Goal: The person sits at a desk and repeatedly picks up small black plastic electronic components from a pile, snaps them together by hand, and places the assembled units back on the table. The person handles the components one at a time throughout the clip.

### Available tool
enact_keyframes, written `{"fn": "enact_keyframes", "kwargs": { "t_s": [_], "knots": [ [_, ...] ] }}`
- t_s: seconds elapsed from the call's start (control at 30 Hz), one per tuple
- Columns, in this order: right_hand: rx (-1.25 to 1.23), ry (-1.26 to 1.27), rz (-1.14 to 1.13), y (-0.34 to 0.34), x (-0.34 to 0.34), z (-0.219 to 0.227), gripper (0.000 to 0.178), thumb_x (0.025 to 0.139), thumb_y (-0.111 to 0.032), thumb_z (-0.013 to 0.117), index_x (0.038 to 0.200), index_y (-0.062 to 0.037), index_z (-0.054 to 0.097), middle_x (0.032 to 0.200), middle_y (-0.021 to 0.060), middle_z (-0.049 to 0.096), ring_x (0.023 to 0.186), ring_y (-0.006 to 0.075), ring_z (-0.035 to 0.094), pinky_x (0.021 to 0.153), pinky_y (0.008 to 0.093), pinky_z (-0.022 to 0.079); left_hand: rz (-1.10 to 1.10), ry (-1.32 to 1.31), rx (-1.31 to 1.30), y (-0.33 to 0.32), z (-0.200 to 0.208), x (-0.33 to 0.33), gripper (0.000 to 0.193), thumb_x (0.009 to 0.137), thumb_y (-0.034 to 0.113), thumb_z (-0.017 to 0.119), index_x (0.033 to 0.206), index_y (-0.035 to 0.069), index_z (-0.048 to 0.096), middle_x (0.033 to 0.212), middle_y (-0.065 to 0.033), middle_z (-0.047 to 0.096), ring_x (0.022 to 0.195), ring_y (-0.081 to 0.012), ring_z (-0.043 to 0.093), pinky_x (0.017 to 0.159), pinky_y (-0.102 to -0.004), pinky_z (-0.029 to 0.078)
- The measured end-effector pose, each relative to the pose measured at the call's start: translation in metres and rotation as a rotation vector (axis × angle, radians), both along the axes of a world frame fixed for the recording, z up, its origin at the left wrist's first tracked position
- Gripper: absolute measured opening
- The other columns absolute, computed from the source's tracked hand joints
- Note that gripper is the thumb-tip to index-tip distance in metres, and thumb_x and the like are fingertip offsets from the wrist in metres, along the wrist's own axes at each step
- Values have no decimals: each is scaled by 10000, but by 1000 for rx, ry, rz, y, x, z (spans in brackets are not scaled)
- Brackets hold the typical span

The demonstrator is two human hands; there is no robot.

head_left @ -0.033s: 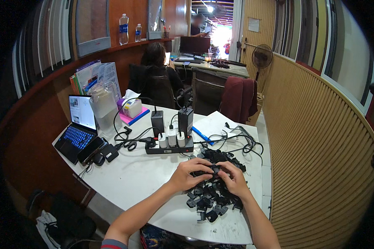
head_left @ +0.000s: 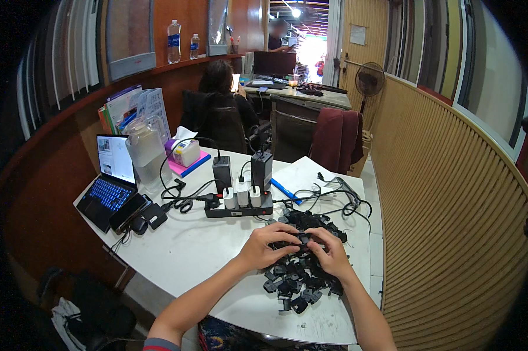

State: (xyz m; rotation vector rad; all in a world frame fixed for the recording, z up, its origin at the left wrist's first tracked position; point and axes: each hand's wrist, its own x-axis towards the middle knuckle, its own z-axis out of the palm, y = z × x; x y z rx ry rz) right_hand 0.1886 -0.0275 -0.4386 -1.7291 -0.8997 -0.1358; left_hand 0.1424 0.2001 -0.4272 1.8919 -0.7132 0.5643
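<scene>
Both hands are raised over a pile of small black plastic parts [head_left: 293,275] near the table's front right. Between the fingertips is one small black plastic part [head_left: 304,238], pinched from both sides. My left hand [head_left: 270,245] grips it from the left, with thumb and fingers curled toward it. From the right, my right hand [head_left: 329,251] closes its thumb and fingers on the same part. The fingers partly hide its shape. Loose black parts lie around and beneath both hands, some in the gap below them.
A black power strip [head_left: 239,209] with several chargers stands behind the pile, and tangled black cables [head_left: 349,202] lie to its right. At the left are a laptop [head_left: 109,181], a water jug [head_left: 148,155] and a tissue box [head_left: 185,152]. A person [head_left: 220,99] sits beyond the white table [head_left: 182,251].
</scene>
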Motion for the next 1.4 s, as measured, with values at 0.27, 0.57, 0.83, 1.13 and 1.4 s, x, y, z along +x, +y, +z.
{"fn": "enact_keyframes", "kwargs": {
  "t_s": [0.27, 0.57, 0.83, 1.13, 1.4],
  "knots": [
    [-1, -74, -30, -1, -2, 0, 278, 954, -100, 702, 1205, 14, 663, 1014, 126, 670, 874, 218, 657, 809, 319, 518, 0, 21, 24, -1, 0, -1, 209, 827, 108, 853, 1031, 96, 811, 1151, -117, 736, 1062, -262, 715, 930, -357, 561],
    [-32, -11, -11, -1, 0, 2, 284, 962, -124, 702, 1206, 16, 660, 1029, 134, 676, 898, 229, 665, 812, 329, 519, 53, 0, 84, -2, 2, -2, 213, 816, 111, 860, 1023, 97, 814, 1125, -112, 741, 1003, -252, 734, 879, -349, 577],
    [-33, -104, 2, -6, 2, 2, 299, 951, -137, 718, 1198, 22, 664, 1056, 141, 689, 954, 260, 668, 874, 350, 518, 48, 4, 36, -5, 0, -1, 217, 799, 89, 866, 1011, 83, 818, 1101, -125, 753, 995, -253, 737, 883, -343, 573],
    [132, 78, 31, -2, 1, 0, 296, 958, -101, 735, 1235, -14, 679, 1043, 66, 647, 937, 128, 664, 823, 262, 547, 17, 117, -156, -7, -9, 6, 225, 797, 63, 873, 1014, 57, 815, 1149, -134, 765, 1074, -239, 723, 949, -349, 555],
    [88, 339, 84, 1, -1, -7, 283, 1059, -145, 613, 1315, -25, 596, 987, 20, 611, 855, 85, 625, 781, 252, 528, 66, 63, -132, -9, -13, 5, 225, 794, 63, 875, 1011, 53, 819, 1130, -138, 770, 1020, -230, 739, 915, -344, 565]
  ]
}}
